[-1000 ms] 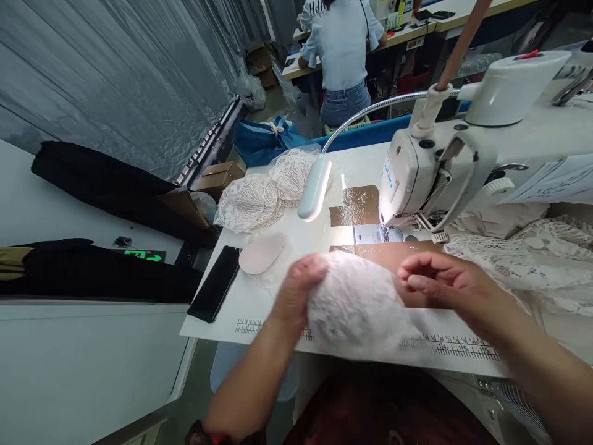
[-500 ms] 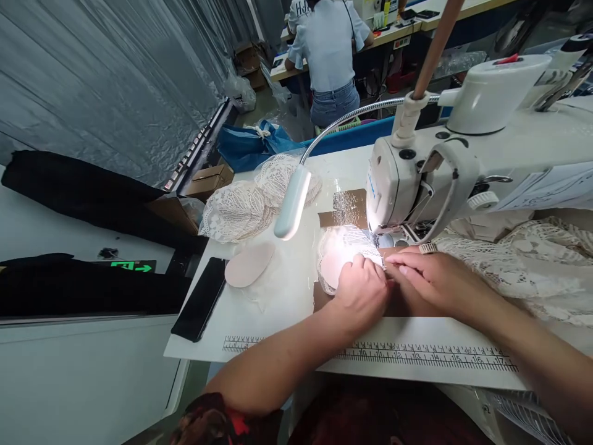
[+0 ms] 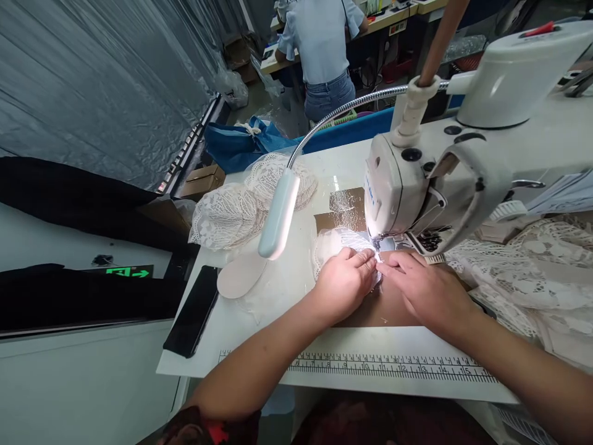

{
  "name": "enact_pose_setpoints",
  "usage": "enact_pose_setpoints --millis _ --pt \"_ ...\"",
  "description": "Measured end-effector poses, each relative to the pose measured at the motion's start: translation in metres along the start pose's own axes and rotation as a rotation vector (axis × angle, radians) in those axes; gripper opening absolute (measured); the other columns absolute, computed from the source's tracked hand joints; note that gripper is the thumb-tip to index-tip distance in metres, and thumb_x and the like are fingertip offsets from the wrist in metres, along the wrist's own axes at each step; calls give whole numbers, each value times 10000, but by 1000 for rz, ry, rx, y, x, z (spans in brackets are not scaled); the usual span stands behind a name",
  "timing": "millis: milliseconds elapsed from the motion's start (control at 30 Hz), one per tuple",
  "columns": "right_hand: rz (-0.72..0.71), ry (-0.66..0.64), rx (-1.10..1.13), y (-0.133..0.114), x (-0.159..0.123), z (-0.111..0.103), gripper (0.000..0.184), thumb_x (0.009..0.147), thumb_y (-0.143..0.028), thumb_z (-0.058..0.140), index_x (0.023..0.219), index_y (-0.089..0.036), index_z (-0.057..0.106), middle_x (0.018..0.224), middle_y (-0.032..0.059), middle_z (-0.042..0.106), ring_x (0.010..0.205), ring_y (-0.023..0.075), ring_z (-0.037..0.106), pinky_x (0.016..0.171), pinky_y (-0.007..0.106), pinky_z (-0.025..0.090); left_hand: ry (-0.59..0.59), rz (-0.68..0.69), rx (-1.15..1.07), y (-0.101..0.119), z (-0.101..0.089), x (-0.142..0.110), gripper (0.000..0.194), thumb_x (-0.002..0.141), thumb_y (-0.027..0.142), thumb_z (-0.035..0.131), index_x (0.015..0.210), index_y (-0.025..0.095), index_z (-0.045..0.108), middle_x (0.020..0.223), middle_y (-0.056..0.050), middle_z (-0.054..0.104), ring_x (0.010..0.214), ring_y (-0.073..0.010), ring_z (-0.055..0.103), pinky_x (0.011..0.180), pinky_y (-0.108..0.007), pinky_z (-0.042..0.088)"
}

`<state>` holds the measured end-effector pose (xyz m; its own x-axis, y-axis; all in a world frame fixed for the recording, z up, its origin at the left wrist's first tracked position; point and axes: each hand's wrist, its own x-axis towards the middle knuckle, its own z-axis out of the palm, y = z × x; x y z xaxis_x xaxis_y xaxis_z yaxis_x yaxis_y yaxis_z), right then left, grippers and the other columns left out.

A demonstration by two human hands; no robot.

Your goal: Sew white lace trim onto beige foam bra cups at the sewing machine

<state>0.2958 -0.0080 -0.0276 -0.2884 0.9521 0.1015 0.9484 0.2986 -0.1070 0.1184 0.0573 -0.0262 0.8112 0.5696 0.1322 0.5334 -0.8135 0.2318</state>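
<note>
Under the needle of the white sewing machine [image 3: 398, 179] lies a lace cup piece [image 3: 327, 247], lit by the lamp. My left hand [image 3: 345, 281] presses down on its near side with bent fingers, close to the needle. From the right, my right hand [image 3: 428, 284] reaches in with its index finger stretched to the lace edge, the fingertips of both hands almost meeting. What the other right fingers do is partly hidden. A brown board [image 3: 393, 303] lies beneath the hands.
The lamp [image 3: 279, 213] hangs over the table on a bendy neck. Lace cups [image 3: 227, 216] are stacked at the left, near a beige oval pad [image 3: 241, 275] and a black phone [image 3: 192, 312]. Lace fabric [image 3: 519, 266] is heaped at the right. A co-worker [image 3: 319, 49] sits beyond.
The lace cup has turned and shifted under the needle, with more of it now beneath my left hand. Both hands have moved closer to the needle. The view has shifted slightly.
</note>
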Motion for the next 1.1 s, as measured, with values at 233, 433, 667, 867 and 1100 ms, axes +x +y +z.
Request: enact_pose_setpoints --millis 233,433,667,867,1100 --pt "118 33 -98 0 6 9 542 781 -47 506 1229 -308 664 960 72 694 573 162 520 431 291 272 6 64 6 -20 3 11 343 996 262 389 1190 114 630 1294 -83 635 991 -242 625 813 -407 547" --pt "86 83 -97 -2 5 9 558 748 -22 515 1221 -269 677 936 83 697 583 167 532 413 291 280 22 82 -44 -25 2 10 318 962 252 457 1202 142 635 1286 -71 642 879 -224 603 760 -393 529" --pt "107 51 -6 6 0 14 530 771 -54 497 1207 -296 678 1008 61 710 552 148 539 408 280 306 37 -32 -85 -24 2 12 348 949 244 466 1248 148 616 1293 -112 625 1070 -260 572 884 -425 497" --pt "84 112 87 12 -3 17 501 801 -66 455 1209 -261 671 1026 60 721 596 164 604 457 283 401 21 -196 -24 -18 2 9 387 931 292 470 1289 224 600 1429 -95 498 1339 -365 381 1074 -557 340" --pt "-70 305 223 16 -4 13 357 881 -100 423 1091 -181 700 1077 71 720 846 183 685 660 278 523 -172 -182 -204 -22 -25 -9 402 831 162 516 1195 257 661 1448 -26 499 1406 -372 316 1126 -661 189"
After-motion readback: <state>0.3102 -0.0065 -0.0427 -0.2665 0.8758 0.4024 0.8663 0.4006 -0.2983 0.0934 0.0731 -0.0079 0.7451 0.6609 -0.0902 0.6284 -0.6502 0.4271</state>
